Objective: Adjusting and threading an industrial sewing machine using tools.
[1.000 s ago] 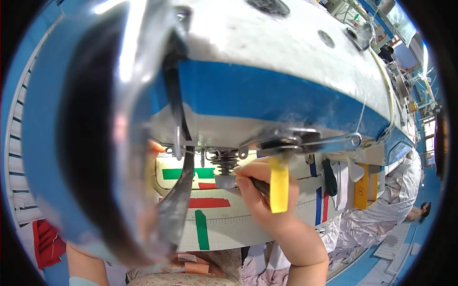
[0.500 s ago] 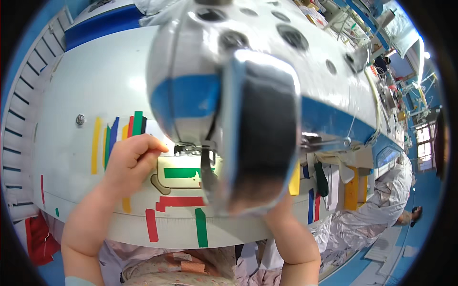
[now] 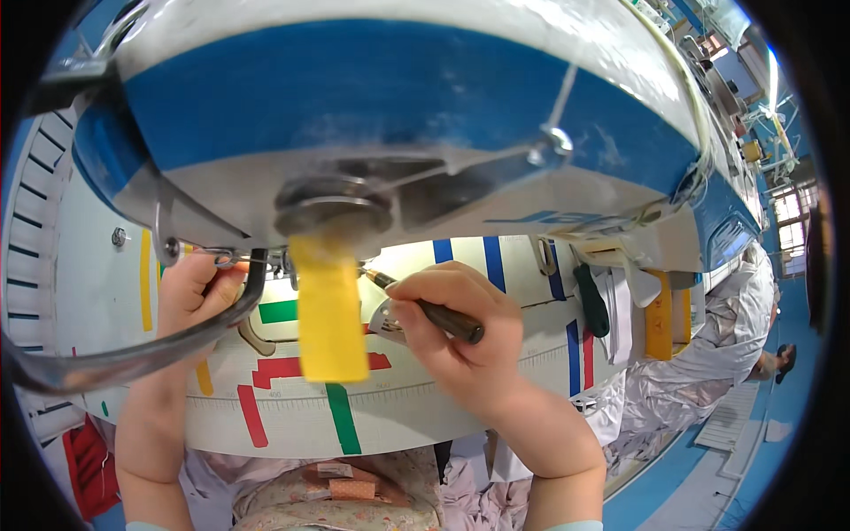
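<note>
Since the earlier frame the view has shifted: the sewing machine point(image 3: 416, 97) now spans the top, and my right hand point(image 3: 460, 332), mostly hidden then, shows plainly. I take the hanging yellow tag point(image 3: 332, 310) as my landmark. Just right of it, my right hand is closed around a dark-handled tool point(image 3: 454, 320), its thin tip pointing toward the tag's edge; whether it touches anything I cannot tell. My left hand point(image 3: 199, 288) is left of the tag, apart from the right, fingers curled near the machine's underside; I cannot tell whether they pinch something. I judge the work under way: the tool is gripped and aimed, but I see nothing finished and cannot gauge what is left. Farther out, a green tape strip point(image 3: 343, 418) lies just below the tag; a dark green handle point(image 3: 591, 301), a yellow box point(image 3: 668, 314) and pale cloth point(image 3: 655, 398) are well right of it.
</note>
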`<state>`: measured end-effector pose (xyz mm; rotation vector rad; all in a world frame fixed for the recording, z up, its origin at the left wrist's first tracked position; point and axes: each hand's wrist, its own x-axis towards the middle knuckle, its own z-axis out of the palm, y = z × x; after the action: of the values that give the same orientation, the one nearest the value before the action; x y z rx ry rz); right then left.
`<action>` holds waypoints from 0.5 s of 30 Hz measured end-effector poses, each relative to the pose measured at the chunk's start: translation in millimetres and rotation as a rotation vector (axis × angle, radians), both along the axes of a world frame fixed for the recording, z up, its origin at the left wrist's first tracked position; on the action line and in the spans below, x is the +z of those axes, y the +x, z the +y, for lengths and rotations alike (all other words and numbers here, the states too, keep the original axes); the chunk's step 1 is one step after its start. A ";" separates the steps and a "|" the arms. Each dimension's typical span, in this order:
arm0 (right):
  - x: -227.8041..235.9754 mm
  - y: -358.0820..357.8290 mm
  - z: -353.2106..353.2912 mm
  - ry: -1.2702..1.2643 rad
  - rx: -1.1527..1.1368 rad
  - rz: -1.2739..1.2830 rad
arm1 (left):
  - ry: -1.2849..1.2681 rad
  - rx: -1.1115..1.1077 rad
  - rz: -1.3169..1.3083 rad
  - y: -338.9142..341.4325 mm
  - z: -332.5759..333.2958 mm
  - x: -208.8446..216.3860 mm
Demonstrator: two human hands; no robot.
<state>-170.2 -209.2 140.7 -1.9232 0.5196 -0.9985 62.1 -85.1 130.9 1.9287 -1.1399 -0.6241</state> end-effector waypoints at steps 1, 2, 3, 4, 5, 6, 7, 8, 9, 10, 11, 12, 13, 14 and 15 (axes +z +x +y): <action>-0.6 -0.1 0.4 -0.010 0.005 0.011 | -0.052 -0.066 -0.066 2.9 0.3 -2.1; -1.0 -0.4 0.6 -0.019 0.010 0.022 | -0.104 -0.133 -0.133 5.4 0.6 -4.2; -1.1 -0.8 0.5 -0.019 0.008 0.018 | -0.104 -0.135 -0.136 6.5 1.2 -6.1; -1.5 -1.3 0.2 -0.014 0.012 0.009 | -0.079 -0.109 -0.095 7.2 1.9 -8.6; -1.8 -1.6 0.1 -0.009 0.016 -0.001 | -0.054 -0.082 -0.055 8.0 2.8 -10.9; -1.3 -1.5 0.7 -0.008 0.013 -0.004 | -0.054 -0.085 -0.058 9.7 4.2 -13.1; 0.1 -1.2 1.4 0.008 0.024 -0.007 | -0.062 -0.110 -0.098 11.6 5.1 -15.2; 0.5 -0.6 1.9 0.024 0.035 -0.011 | -0.071 -0.135 -0.137 12.3 5.3 -16.0; -0.8 0.4 2.1 0.025 0.032 -0.013 | -0.070 -0.138 -0.139 10.7 4.2 -14.0; -2.6 1.3 1.9 0.024 0.034 -0.016 | -0.073 -0.149 -0.104 8.0 2.1 -10.5; -3.8 1.8 1.6 0.024 0.037 -0.019 | -0.076 -0.161 -0.067 6.3 0.6 -8.8; -4.1 1.5 1.6 0.024 0.033 -0.019 | -0.076 -0.165 -0.067 8.0 1.8 -11.2; -4.0 1.1 1.6 0.026 0.034 -0.008 | -0.076 -0.199 -0.093 11.4 4.9 -15.1; -4.2 0.7 1.3 0.027 0.034 0.004 | -0.075 -0.234 -0.118 13.0 5.4 -17.4; -4.9 0.5 0.8 0.027 0.030 0.006 | -0.075 -0.239 -0.116 10.3 2.5 -17.8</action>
<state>-169.7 -208.4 135.9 -1.9049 0.5037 -0.9624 72.4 -82.6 113.1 1.7987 -1.4608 -0.5920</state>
